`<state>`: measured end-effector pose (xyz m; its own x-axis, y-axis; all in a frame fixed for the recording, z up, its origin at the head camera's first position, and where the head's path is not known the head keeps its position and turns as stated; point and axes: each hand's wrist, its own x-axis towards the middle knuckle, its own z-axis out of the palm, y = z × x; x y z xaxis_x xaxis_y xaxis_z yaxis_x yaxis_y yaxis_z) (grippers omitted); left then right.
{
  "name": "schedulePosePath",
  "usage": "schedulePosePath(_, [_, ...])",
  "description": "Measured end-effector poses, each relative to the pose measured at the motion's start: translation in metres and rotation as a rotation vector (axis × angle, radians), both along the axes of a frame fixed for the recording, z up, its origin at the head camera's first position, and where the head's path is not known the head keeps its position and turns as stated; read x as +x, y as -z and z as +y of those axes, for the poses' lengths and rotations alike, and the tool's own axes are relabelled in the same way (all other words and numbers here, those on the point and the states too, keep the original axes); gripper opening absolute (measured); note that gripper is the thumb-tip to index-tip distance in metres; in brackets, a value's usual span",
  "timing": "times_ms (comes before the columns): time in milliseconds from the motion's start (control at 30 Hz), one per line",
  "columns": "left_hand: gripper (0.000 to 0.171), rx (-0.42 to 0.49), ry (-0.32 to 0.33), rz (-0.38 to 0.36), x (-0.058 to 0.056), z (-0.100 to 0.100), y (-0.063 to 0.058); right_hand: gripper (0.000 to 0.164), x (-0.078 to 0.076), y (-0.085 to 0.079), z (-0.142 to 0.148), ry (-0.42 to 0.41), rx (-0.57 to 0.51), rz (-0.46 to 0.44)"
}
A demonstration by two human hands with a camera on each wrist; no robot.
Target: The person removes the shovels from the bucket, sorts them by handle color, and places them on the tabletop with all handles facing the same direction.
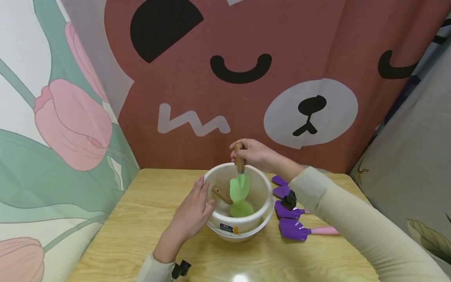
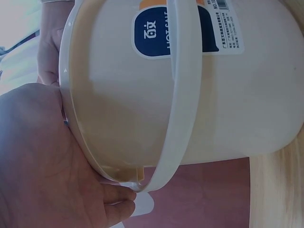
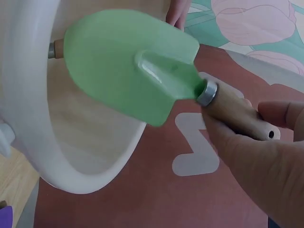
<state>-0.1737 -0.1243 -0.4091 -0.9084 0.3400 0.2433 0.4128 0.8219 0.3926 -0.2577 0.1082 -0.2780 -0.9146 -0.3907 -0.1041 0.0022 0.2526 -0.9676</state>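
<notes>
A white bucket [image 1: 258,184] with a label on its front stands on the table. My right hand [image 1: 255,154] grips the wooden handle of a green garden trowel [image 1: 239,187], its blade pointing down into the bucket's mouth. Inside the bucket lies a second green trowel [image 1: 242,209] with a wooden handle, partly hidden by the held one. At the bucket's left rim, my left hand [image 1: 192,207] rests with its fingers fairly straight. The left wrist view shows this hand [image 2: 52,161] against the rim, near where the white carrying handle [image 2: 187,95] joins.
Several purple-headed tools lie in a column right of the bucket, the nearest a purple spade [image 1: 294,229] with a pink handle; my right forearm partly covers them. The wooden table [image 1: 148,219] ends at a brown cartoon-bear curtain [image 1: 190,86] behind.
</notes>
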Motion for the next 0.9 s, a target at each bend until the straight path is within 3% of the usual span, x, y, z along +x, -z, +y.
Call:
schedulePosePath(233, [0.066,0.011,0.000,0.018,0.000,-0.001,0.002,0.033,0.003,0.002,0.001,0.038,-0.023,0.004])
schedulePosePath(367, [0.066,0.013,-0.003,0.015,0.000,0.000,0.001,0.026,0.004,0.002,0.001,0.021,0.027,0.015])
schedulePosePath(533, [0.066,0.007,-0.004,0.016,0.000,0.000,0.000,0.029,0.006,-0.001,0.004,-0.019,0.053,0.037])
schedulePosePath(767, [0.066,0.008,0.001,0.026,0.001,0.000,0.000,0.043,0.003,-0.006,0.011,0.044,0.198,0.203])
schedulePosePath(900, [0.066,0.007,-0.006,0.008,0.002,0.000,0.000,0.038,0.004,-0.010,0.016,0.093,0.181,0.246])
